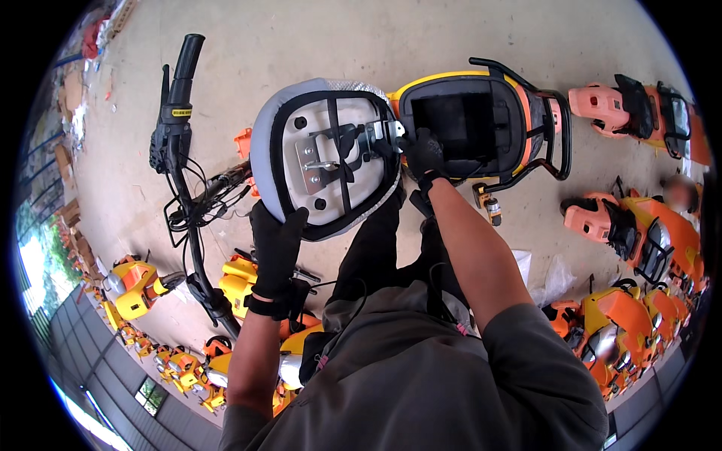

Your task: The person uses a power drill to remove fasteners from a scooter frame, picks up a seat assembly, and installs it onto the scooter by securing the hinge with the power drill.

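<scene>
Left hand (277,252) grips the tipped-up seat (325,156) by its padded rim over the open compartment (462,124), right hand (423,152) pinching its hinge bracket (380,137); seat looks bulky, rigid-based, best held at the edge.

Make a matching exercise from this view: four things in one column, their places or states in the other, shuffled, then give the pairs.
Things:
1. left hand
2. right hand
3. seat
4. compartment

Places or states:
A. open, dark inside
B. at the seat's metal hinge
C. flipped up, underside showing
D. gripping the seat's lower edge

Pairs: 1-D, 2-B, 3-C, 4-A
</scene>
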Demonstrator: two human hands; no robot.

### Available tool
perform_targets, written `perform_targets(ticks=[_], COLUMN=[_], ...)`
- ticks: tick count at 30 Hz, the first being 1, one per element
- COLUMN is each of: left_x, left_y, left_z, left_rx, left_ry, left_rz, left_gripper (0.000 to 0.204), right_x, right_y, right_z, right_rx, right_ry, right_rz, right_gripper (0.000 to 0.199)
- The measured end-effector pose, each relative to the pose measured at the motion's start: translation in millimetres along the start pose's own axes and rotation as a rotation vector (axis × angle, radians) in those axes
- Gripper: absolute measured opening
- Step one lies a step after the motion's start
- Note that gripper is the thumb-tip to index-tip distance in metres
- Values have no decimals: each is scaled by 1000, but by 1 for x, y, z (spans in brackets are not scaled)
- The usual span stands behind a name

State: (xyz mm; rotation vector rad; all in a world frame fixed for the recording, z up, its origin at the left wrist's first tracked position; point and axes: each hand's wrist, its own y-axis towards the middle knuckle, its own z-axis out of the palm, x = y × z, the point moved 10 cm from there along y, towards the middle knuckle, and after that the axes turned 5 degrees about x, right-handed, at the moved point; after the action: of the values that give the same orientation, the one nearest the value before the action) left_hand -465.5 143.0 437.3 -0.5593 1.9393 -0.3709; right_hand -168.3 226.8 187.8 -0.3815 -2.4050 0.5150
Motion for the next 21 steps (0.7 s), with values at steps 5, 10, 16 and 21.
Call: perform_targets(ticks=[5, 10, 16, 21], left_x=[11, 19, 23, 24], left_y=[9, 13, 2, 2], left_z=[-4, 5, 10, 15], left_rx=[-63, -68, -39, -62], left_ry=[1, 58, 187, 196], left_rz=[17, -52, -79, -151], left_gripper=[37, 42, 39, 55], right_x=[-7, -19, -21, -25], right_y=[9, 20, 26, 32], right_z=[15, 25, 38, 40], right_rx=[112, 148, 170, 176], right_ry=[37, 56, 72, 41], right_rz=[65, 69, 8, -36], right_gripper=[48, 49, 50, 51])
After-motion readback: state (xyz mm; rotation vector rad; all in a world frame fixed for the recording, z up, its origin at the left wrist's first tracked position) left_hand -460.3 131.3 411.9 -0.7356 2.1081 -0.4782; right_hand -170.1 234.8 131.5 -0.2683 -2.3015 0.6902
